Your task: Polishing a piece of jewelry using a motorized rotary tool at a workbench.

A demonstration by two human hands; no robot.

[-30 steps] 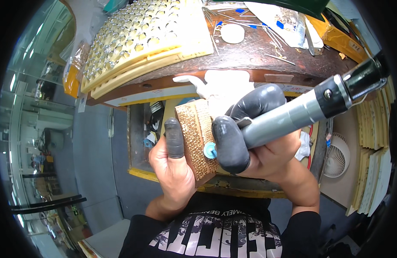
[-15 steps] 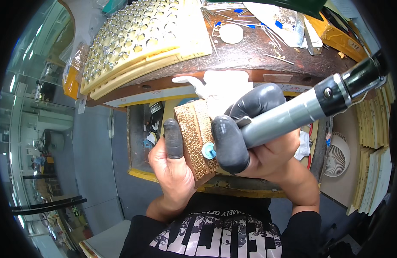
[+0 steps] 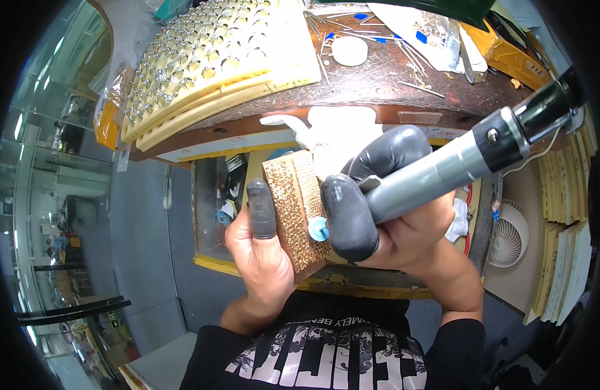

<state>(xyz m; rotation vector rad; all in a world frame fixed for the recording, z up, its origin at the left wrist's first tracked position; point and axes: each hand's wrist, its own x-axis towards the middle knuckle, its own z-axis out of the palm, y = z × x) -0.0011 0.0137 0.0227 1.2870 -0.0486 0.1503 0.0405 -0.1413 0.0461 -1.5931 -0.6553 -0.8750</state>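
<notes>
My left hand, with a black finger cot on its thumb, is closed around a wide gold-coloured piece. Its surface is grainy, with a smoother strip running lengthwise. My right hand grips a grey and black rotary handpiece; black cots cover its thumb and a finger. At the handpiece's working end a light blue round disc lies against the grainy surface, near its right edge. My right fingers partly hide the tip. Something white lies behind both hands, at the bench edge.
On the bench, stacked cream trays hold many silver rings. Several thin metal rods and a round white block lie farther right. Below is an open drawer with a yellow edge. A white fan stands at right.
The handpiece and its blue disc have shifted slightly to the right along the gold-coloured piece. My left hand holds the same place.
</notes>
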